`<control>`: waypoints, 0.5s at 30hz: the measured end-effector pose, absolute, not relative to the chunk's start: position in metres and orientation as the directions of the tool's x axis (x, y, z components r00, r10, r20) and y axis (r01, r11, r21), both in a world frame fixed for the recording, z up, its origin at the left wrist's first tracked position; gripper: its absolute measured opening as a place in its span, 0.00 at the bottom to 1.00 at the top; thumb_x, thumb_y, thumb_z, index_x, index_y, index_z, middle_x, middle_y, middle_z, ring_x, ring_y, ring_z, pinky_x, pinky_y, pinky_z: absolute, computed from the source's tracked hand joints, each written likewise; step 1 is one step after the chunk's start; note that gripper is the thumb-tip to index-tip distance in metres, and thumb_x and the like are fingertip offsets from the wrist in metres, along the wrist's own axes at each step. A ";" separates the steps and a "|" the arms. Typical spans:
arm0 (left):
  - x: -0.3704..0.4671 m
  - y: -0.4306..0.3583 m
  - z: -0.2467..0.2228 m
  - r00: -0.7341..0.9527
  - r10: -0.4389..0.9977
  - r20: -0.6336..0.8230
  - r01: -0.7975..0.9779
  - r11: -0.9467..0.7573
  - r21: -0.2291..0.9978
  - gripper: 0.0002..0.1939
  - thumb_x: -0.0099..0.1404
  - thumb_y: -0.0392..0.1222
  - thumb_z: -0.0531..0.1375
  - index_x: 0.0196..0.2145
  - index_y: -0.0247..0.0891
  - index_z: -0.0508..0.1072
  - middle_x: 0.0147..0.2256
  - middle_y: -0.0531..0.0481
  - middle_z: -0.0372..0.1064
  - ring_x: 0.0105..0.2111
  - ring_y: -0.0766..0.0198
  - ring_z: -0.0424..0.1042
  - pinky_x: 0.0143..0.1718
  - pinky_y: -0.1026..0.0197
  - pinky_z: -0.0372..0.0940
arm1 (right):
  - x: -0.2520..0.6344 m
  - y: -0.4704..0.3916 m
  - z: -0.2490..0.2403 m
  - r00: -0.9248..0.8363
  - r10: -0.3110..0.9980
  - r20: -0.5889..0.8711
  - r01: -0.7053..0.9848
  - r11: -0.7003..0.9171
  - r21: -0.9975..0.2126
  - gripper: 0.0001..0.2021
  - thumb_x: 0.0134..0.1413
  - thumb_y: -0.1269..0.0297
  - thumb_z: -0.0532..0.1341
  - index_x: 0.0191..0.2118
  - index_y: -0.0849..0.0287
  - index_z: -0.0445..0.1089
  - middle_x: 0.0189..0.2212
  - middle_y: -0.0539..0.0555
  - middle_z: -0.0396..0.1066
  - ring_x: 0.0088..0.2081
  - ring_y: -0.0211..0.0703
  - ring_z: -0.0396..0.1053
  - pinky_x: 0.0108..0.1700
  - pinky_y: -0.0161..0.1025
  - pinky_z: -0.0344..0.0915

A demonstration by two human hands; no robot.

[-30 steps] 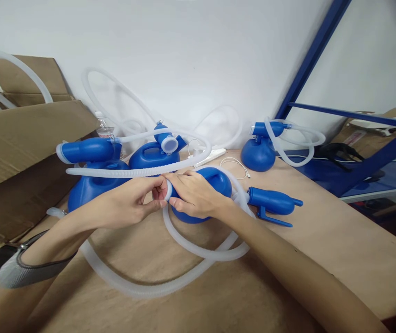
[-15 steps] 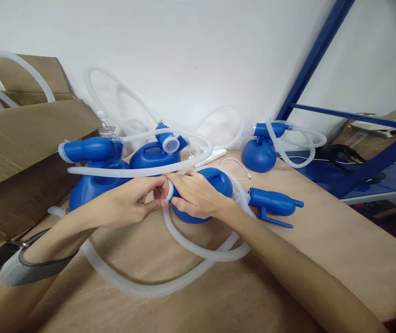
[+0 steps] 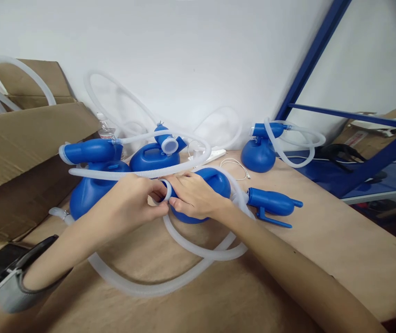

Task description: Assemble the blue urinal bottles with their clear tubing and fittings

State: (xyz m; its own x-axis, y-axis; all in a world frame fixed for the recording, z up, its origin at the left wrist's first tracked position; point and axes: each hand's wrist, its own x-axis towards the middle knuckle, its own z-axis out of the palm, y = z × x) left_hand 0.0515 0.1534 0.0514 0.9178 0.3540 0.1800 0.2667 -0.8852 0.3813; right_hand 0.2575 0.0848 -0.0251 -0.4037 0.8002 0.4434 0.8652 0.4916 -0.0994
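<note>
In the middle of the table sits a blue plastic urinal bottle (image 3: 221, 183), partly covered by my hands. My right hand (image 3: 195, 195) is closed around its neck, the fingers over the top and the thumb below. At the bottle's mouth, my left hand (image 3: 136, 198) pinches a translucent white ring (image 3: 168, 188) between thumb and fingers. The ring stands at the blue neck; whether it is fully seated on it cannot be made out. A pale corrugated hose (image 3: 198, 249) loops in front of the bottle. Right of it lies a blue urinal head (image 3: 270, 202) with a hinged lid strip.
Behind my left arm stand two more blue bottles with hoses, one at the left (image 3: 92, 192) and one further back (image 3: 154, 159). Another bottle (image 3: 258, 155) is at the back right. A cardboard box (image 3: 27, 138) occupies the left side; a blue shelf frame (image 3: 313, 60) rises at right.
My left hand has turned at the wrist and its back has risen, and the ring's opening now shows more. My right hand keeps its grip on the neck.
</note>
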 end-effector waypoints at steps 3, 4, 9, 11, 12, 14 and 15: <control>0.048 0.155 0.049 0.925 0.336 0.175 0.267 -0.906 0.328 0.09 0.66 0.42 0.60 0.30 0.39 0.77 0.26 0.51 0.76 0.24 0.64 0.69 0.29 0.59 0.56 | 0.254 0.083 -0.022 -0.391 0.817 0.423 0.884 0.462 -0.077 0.27 0.76 0.51 0.48 0.65 0.69 0.60 0.50 0.69 0.79 0.51 0.64 0.75 0.56 0.58 0.67; 0.047 0.157 0.049 0.931 0.330 0.157 0.266 -0.907 0.327 0.10 0.68 0.43 0.59 0.30 0.40 0.77 0.27 0.50 0.77 0.25 0.62 0.71 0.30 0.59 0.56 | 0.252 0.082 -0.021 -0.383 0.823 0.419 0.890 0.450 -0.072 0.27 0.76 0.52 0.48 0.66 0.69 0.60 0.51 0.69 0.79 0.52 0.64 0.75 0.57 0.58 0.66; 0.042 0.166 0.049 0.952 0.276 0.130 0.221 -0.918 0.328 0.13 0.71 0.47 0.58 0.31 0.41 0.75 0.30 0.48 0.77 0.28 0.58 0.73 0.31 0.57 0.57 | 0.245 0.079 -0.017 -0.335 0.850 0.407 0.918 0.391 -0.060 0.24 0.76 0.55 0.48 0.64 0.69 0.62 0.53 0.71 0.78 0.52 0.65 0.75 0.56 0.59 0.67; 0.041 0.168 0.047 0.952 0.265 0.155 0.210 -0.930 0.301 0.13 0.72 0.47 0.58 0.31 0.41 0.73 0.28 0.49 0.74 0.26 0.59 0.69 0.30 0.57 0.55 | 0.244 0.079 -0.017 -0.331 0.851 0.407 0.918 0.390 -0.068 0.24 0.76 0.55 0.48 0.64 0.69 0.61 0.52 0.70 0.78 0.51 0.65 0.75 0.55 0.59 0.67; 0.040 0.168 0.046 0.952 0.261 0.162 0.207 -0.935 0.289 0.12 0.72 0.46 0.57 0.31 0.41 0.72 0.27 0.50 0.72 0.26 0.60 0.67 0.29 0.57 0.54 | 0.244 0.079 -0.017 -0.333 0.852 0.404 0.916 0.394 -0.076 0.24 0.76 0.55 0.48 0.64 0.69 0.61 0.51 0.69 0.78 0.51 0.65 0.75 0.55 0.59 0.67; 0.039 0.169 0.043 0.954 0.246 0.171 0.194 -0.942 0.273 0.10 0.71 0.44 0.58 0.30 0.41 0.69 0.26 0.52 0.70 0.25 0.61 0.65 0.29 0.57 0.53 | 0.244 0.079 -0.017 -0.337 0.855 0.394 0.911 0.402 -0.094 0.24 0.77 0.55 0.48 0.65 0.69 0.60 0.50 0.67 0.78 0.49 0.63 0.75 0.54 0.58 0.67; 0.039 0.170 0.042 0.954 0.242 0.175 0.192 -0.946 0.262 0.08 0.70 0.42 0.58 0.31 0.41 0.68 0.26 0.52 0.69 0.25 0.62 0.65 0.29 0.57 0.53 | 0.245 0.078 -0.016 -0.333 0.859 0.389 0.912 0.399 -0.100 0.25 0.77 0.55 0.48 0.66 0.69 0.59 0.50 0.67 0.79 0.48 0.62 0.75 0.54 0.58 0.66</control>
State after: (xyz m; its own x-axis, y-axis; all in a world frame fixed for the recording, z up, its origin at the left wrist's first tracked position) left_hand 0.0394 0.1698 0.0421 0.9545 0.2417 0.1748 0.1915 -0.9458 0.2623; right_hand 0.2448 0.0784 -0.0164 -0.3332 0.8589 0.3890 0.9116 0.3988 -0.0998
